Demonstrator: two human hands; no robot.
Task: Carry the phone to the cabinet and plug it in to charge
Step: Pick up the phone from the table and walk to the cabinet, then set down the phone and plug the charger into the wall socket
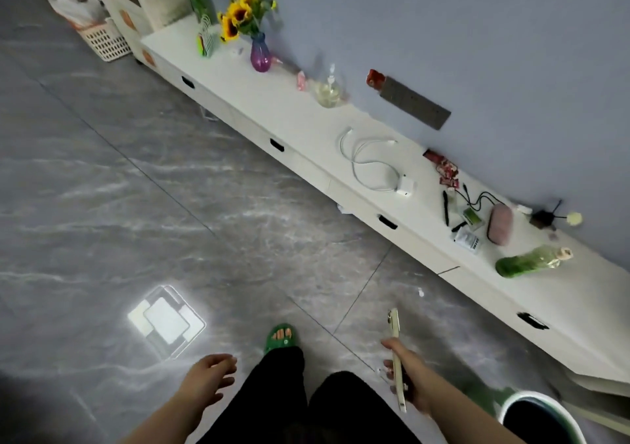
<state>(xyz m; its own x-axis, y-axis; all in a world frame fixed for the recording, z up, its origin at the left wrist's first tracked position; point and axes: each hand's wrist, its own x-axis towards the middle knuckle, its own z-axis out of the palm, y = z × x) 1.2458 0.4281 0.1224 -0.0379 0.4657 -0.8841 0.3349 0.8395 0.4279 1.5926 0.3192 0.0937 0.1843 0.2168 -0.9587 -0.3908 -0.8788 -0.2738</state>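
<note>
My right hand (pixel 409 372) grips a pale gold phone (pixel 395 338) edge-on, low at the bottom right, above the grey floor. A long low white cabinet (pixel 300 119) runs diagonally along the blue wall. On its top lies a coiled white charging cable (pixel 366 160) joined to a white power adapter (pixel 406 185). A grey socket strip (pixel 414 102) is fixed to the wall above the cable. My left hand (pixel 208 379) hangs open and empty at the bottom centre-left. The phone is well short of the cabinet.
The cabinet top also holds a purple vase of sunflowers (pixel 260 53), a glass bottle (pixel 329 90), a green bottle lying down (pixel 528 261), a pink case (pixel 499 223) and black cables (pixel 477 201). A white basket (pixel 104 39) stands at the far left. A bin (pixel 504 413) sits bottom right.
</note>
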